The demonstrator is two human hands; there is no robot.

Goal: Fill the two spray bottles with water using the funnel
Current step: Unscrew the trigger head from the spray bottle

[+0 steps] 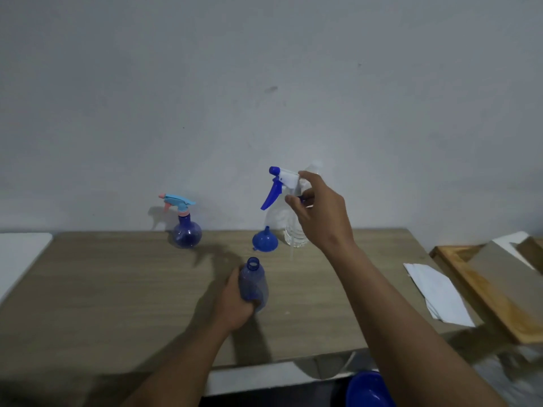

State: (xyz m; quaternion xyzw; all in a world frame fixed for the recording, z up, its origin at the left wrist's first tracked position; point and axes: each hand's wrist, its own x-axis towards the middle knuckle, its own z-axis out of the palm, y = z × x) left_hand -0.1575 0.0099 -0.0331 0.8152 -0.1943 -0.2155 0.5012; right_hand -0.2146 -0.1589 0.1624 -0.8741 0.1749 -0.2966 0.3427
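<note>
The funnel point(265, 241) sits on the table point(117, 289) near its back edge. Well left of the funnel stands a capped spray bottle point(187, 230); just right, a water bottle point(295, 233); before it, the open bottle point(253, 284); above it, a spray head point(280, 183); far right, papers point(437, 292)

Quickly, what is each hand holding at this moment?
Left hand: grips the uncapped blue bottle.
Right hand: pinches the blue-and-white spray head, lifted.

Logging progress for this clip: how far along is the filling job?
Done: the blue bottle in the left hand is uncapped. In hand: the right hand holds its spray head up. Left: funnel lies unused; round bottle is capped; no pouring shows.
</note>
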